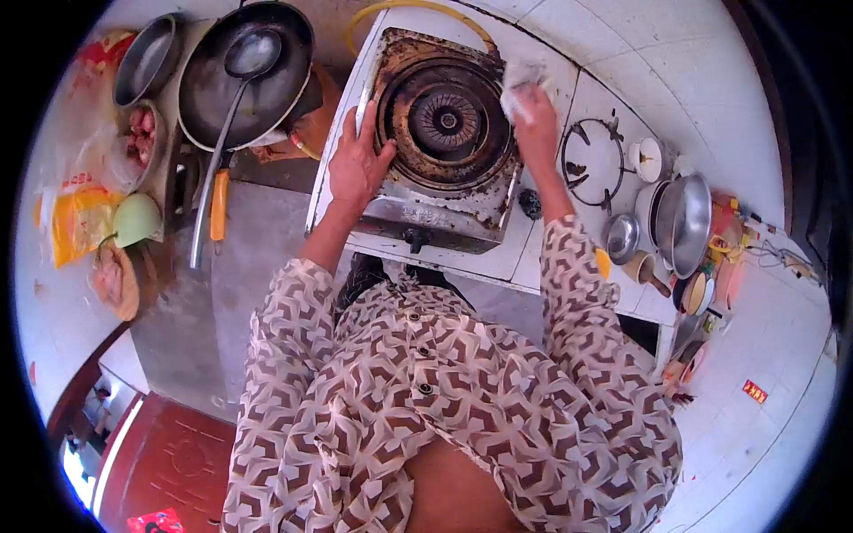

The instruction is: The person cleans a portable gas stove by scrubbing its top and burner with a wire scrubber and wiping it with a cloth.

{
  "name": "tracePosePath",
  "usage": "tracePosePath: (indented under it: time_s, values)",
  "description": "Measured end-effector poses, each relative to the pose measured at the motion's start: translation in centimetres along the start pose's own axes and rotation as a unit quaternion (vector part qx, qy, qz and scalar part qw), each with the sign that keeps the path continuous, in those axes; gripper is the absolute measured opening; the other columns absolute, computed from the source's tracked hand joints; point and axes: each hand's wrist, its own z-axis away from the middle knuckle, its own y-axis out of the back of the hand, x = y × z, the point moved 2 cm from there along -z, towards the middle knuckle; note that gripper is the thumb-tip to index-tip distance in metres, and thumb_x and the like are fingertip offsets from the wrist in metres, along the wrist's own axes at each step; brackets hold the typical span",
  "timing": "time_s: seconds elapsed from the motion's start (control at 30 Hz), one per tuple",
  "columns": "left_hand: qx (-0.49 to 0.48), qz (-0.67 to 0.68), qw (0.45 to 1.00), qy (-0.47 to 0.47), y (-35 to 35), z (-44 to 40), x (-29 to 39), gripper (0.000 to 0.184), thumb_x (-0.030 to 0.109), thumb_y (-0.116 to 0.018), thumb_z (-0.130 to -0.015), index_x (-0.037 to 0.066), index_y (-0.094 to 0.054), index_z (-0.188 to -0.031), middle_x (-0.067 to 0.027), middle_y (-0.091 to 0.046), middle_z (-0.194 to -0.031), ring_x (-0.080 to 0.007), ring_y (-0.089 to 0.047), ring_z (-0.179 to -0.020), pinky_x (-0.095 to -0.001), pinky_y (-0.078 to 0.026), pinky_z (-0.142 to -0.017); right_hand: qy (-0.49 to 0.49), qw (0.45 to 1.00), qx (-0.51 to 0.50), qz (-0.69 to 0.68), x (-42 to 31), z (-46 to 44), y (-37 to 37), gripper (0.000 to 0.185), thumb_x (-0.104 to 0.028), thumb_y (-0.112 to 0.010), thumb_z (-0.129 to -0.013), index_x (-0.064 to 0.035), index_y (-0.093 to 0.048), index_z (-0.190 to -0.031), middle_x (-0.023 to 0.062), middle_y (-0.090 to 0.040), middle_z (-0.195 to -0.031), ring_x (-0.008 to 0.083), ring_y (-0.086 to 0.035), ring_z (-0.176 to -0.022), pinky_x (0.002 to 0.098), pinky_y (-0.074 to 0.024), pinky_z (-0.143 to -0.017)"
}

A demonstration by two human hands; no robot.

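A rusty, stained gas stove [426, 209] with a round burner [448, 120] stands on the white tiled counter [569, 89]. My left hand [357, 164] rests on the stove's left edge, fingers spread, holding nothing. At the stove's right back edge, my right hand [537, 124] is closed on a whitish cloth [524, 80], pressed against the stove's side. Just right of the stove lies a dark scrubber [530, 204], below my right wrist. A black pot-support ring [569, 164] lies farther right on the counter.
On the left is a wok [200, 102] with a ladle [222, 160] across it, near a bowl of reddish bulbs [140, 138]. To the right stand a metal basin [684, 226], a small metal bowl [621, 235] and a white cup [649, 158]. A yellow hose [418, 5] runs behind the stove.
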Motion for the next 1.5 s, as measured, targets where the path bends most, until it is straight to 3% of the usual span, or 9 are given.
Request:
tracePosePath:
  time_s: [0.03,0.2,0.37,0.6,0.73,0.93,1.17,1.33,1.5]
  values:
    - [-0.003,0.003,1.000,0.007,0.2,0.1,0.1,0.076,0.032,-0.070,-0.081,0.022,-0.036,-0.148,-0.0190,-0.040,-0.144,-0.0405,-0.055,-0.117,-0.0460,-0.052,-0.089,0.079,0.996,0.009,0.047,-0.7,1.0,-0.7,0.043,-0.012,-0.067,-0.083,-0.0147,-0.063,-0.126,0.0173,-0.054,-0.135,0.0333,-0.048,-0.127,0.0436,-0.0375,-0.107]
    - [-0.031,0.038,0.998,0.042,0.7,0.4,0.5,0.080,0.027,-0.072,-0.080,0.025,-0.033,-0.150,-0.0194,-0.038,-0.148,-0.0414,-0.055,-0.117,-0.0454,-0.051,-0.090,-0.031,0.998,-0.025,0.041,1.8,-6.2,-1.0,0.029,-0.018,-0.067,-0.081,-0.0137,-0.071,-0.110,0.0121,-0.065,-0.116,0.0328,-0.058,-0.110,0.0429,-0.0468,-0.094]
    - [-0.022,0.030,0.999,0.027,1.4,0.2,0.7,0.079,0.029,-0.071,-0.080,0.024,-0.034,-0.149,-0.0193,-0.037,-0.148,-0.0415,-0.056,-0.116,-0.0455,-0.051,-0.090,0.023,0.995,-0.059,0.071,-10.0,-10.0,-5.3,0.023,-0.016,-0.065,-0.080,-0.0161,-0.074,-0.101,0.0058,-0.067,-0.107,0.0317,-0.059,-0.104,0.0463,-0.0470,-0.089]
    - [-0.014,0.030,0.999,0.021,1.6,-0.4,0.5,0.078,0.029,-0.070,-0.080,0.022,-0.034,-0.149,-0.0186,-0.038,-0.148,-0.0405,-0.055,-0.116,-0.0455,-0.051,-0.091,0.266,0.961,-0.041,0.061,-20.3,-9.4,-11.3,0.025,-0.011,-0.063,-0.081,-0.0194,-0.072,-0.103,0.0045,-0.064,-0.109,0.0300,-0.058,-0.105,0.0441,-0.0487,-0.090]
    - [-0.028,0.034,0.998,0.036,2.3,-0.6,1.0,0.077,0.030,-0.067,-0.081,0.020,-0.033,-0.149,-0.0191,-0.036,-0.149,-0.0392,-0.052,-0.120,-0.0461,-0.049,-0.094,0.377,0.923,-0.081,0.012,-15.2,-10.3,-8.3,0.038,-0.009,-0.062,-0.079,-0.0177,-0.067,-0.116,0.0076,-0.063,-0.113,0.0307,-0.057,-0.110,0.0434,-0.0482,-0.094]
    - [-0.017,0.037,0.999,0.029,2.4,-0.6,1.3,0.078,0.028,-0.070,-0.079,0.021,-0.035,-0.149,-0.0180,-0.037,-0.148,-0.0393,-0.055,-0.117,-0.0459,-0.050,-0.091,0.088,0.989,-0.011,0.120,-15.1,-11.7,-9.4,0.034,-0.005,-0.058,-0.080,-0.0180,-0.070,-0.109,0.0058,-0.065,-0.113,0.0308,-0.059,-0.107,0.0438,-0.0491,-0.088]
    - [-0.002,0.019,0.999,0.026,1.5,-0.8,1.5,0.079,0.028,-0.070,-0.079,0.021,-0.034,-0.149,-0.0180,-0.037,-0.147,-0.0395,-0.054,-0.118,-0.0463,-0.051,-0.091,0.300,0.953,-0.042,0.009,-13.2,-11.0,-7.6,0.036,-0.002,-0.057,-0.079,-0.0137,-0.070,-0.110,0.0089,-0.065,-0.114,0.0327,-0.059,-0.107,0.0420,-0.0469,-0.094]
    - [0.005,0.032,0.999,0.023,1.4,-0.9,1.5,0.079,0.028,-0.070,-0.080,0.024,-0.033,-0.149,-0.0159,-0.036,-0.148,-0.0392,-0.051,-0.122,-0.0466,-0.051,-0.090,0.061,0.997,-0.019,0.051,-1.6,-13.2,-4.3,0.038,0.000,-0.055,-0.078,-0.0115,-0.071,-0.111,0.0177,-0.066,-0.109,0.0353,-0.059,-0.108,0.0423,-0.0469,-0.095]
    - [0.000,0.029,1.000,0.008,1.3,-0.9,1.8,0.079,0.028,-0.069,-0.080,0.024,-0.033,-0.150,-0.0155,-0.035,-0.149,-0.0395,-0.052,-0.122,-0.0466,-0.051,-0.090,0.083,0.991,0.107,-0.003,-7.8,-11.7,-8.7,0.031,-0.003,-0.061,-0.075,-0.0158,-0.072,-0.101,0.0113,-0.064,-0.103,0.0336,-0.058,-0.102,0.0444,-0.0471,-0.090]
